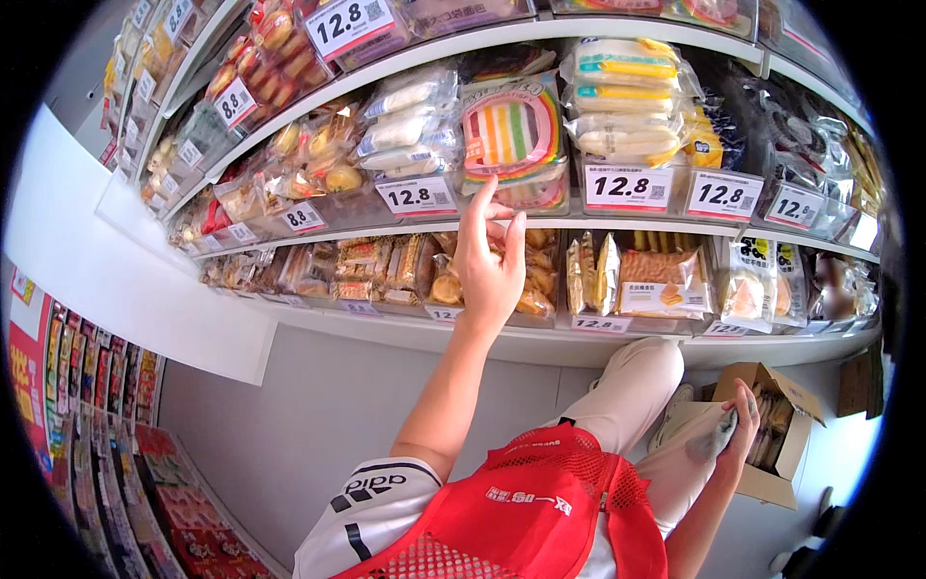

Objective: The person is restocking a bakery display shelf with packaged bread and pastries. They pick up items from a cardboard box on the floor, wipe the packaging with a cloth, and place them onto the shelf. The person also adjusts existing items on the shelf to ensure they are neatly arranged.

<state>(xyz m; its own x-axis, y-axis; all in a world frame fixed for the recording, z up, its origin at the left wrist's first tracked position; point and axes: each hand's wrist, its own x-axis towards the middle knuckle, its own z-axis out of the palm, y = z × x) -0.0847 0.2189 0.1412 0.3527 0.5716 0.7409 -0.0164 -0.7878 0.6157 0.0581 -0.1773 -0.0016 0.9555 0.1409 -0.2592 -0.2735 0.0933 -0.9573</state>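
Evidently, the packs on the middle shelf (627,223) stand with their fronts outward so that each can be seen, and the tags (629,185) hang along its edge, probably to match the stock above them. The rainbow pack (511,135) is just above the centre of the frame, upright between the white packs (410,121) on its left and the pale yellow packs (627,106) on its right; its neighbours seem to help keep it on its edge. Part of another pack shows at its foot.

The left hand (492,275) reaches up to it from the lower middle of the frame. Its index finger is nearly straight, the tip at the rainbow pack's lower edge and seemingly touching it. The thumb is raised a little to the right, apart from the index finger by a modest gap, while the other fingers curl in behind. Nothing appears clamped between them; the pose looks more like a light touch than a grip.

The right hand (741,429) is at the lower right, near the knee and just beside the open carton (772,487). Its fingers look close together and partly bent, but I cannot tell whether they hold anything; a greyish patch beside them is unclear. The carton's flaps are spread, presumably to leave the packs inside within easy reach.
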